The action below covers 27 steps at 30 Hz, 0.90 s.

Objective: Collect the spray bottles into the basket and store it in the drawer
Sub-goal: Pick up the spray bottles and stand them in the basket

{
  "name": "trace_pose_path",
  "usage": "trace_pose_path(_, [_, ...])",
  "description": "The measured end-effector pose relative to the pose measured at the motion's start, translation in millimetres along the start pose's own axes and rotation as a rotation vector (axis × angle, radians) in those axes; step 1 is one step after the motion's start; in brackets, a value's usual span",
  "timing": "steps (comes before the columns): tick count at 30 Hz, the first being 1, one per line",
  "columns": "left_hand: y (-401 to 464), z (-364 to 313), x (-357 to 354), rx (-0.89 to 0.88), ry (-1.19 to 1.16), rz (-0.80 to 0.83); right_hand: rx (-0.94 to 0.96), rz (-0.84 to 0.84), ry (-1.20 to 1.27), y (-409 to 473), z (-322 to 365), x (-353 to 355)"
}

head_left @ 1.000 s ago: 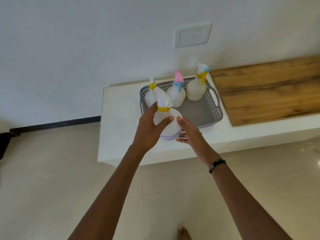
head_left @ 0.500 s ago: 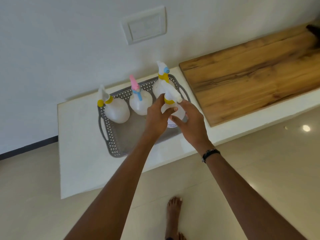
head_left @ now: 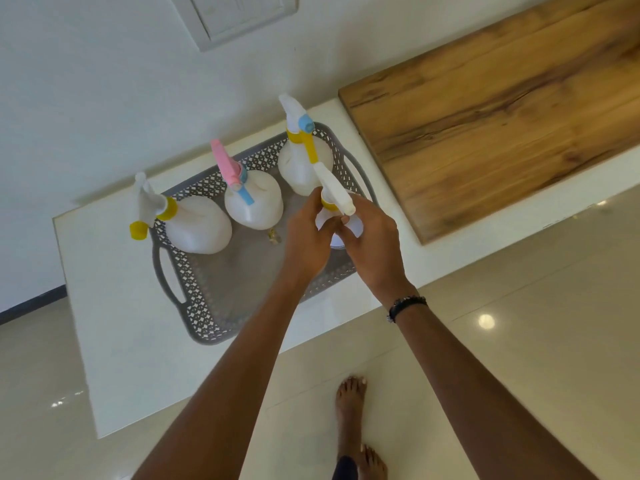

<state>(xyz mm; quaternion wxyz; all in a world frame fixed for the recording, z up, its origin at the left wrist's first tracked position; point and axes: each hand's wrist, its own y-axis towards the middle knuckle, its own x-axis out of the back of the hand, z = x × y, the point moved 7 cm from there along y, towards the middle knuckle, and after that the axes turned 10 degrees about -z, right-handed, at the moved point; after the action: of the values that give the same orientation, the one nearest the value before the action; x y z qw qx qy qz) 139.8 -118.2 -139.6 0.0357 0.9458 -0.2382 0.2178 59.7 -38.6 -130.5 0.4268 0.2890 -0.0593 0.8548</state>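
Four spray bottles in view, all white-bodied. Going big to small: we see a white counter [head_left: 114, 327] running along a white wall, with a wooden board [head_left: 491, 109] lying on its right part. A wall switch plate [head_left: 235, 15] sits above, no marking readable on it.

Grey perforated basket [head_left: 194, 299] with loop handles sits on the counter, left of the board and just beside it. Inside, three bottles stand along the far wall: left bottle [head_left: 199, 228] with a white head, yellow collar and yellow nozzle cap, its head leaning out over the basket's left rim; middle bottle [head_left: 254, 204] with a pink head and blue trigger; right bottle [head_left: 298, 171] with a white head, blue nozzle, yellow collar and trigger. No brand or label text visible on any of them.

The fourth bottle [head_left: 341, 216], white head with a yellow collar, is at the basket's near right part, in front of the right bottle. We cannot tell whether its base rests on the basket floor, since our hands cover it. Some print shows low on its body but we cannot read it.

Left hand [head_left: 306, 237] has its fingers curled round the neck and shoulder of this bottle from the left. Right hand [head_left: 372, 244] grips it from the right, thumb near the collar. A dark beaded bracelet [head_left: 407, 306] is on the right wrist.

A small yellowish object [head_left: 274, 236] lies on the basket floor near the middle bottle; too small to identify. A bare foot [head_left: 349, 407] stands on the glossy tile floor below.
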Motion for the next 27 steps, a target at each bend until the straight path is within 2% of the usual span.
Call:
trace_pose_path(11, [-14.0,2.8,-0.7,-0.003,-0.034,-0.054,-0.027,0.041,-0.009,-6.7,-4.1,-0.5])
trace_pose_path(15, [-54.9,3.4,6.4,0.067,-0.072,-0.3,-0.053,-0.052,0.023,-31.8,-11.6,25.7])
trace_pose_path(17, [-80.0,-0.9,2.9,0.048,-0.033,-0.364,-0.066,-0.102,0.034,-48.4,-18.6,42.5])
trace_pose_path(27, [-207.8,-38.7,-109.5,-0.035,0.033,-0.018,-0.264,-0.231,-0.006,-152.4,-102.8,156.5])
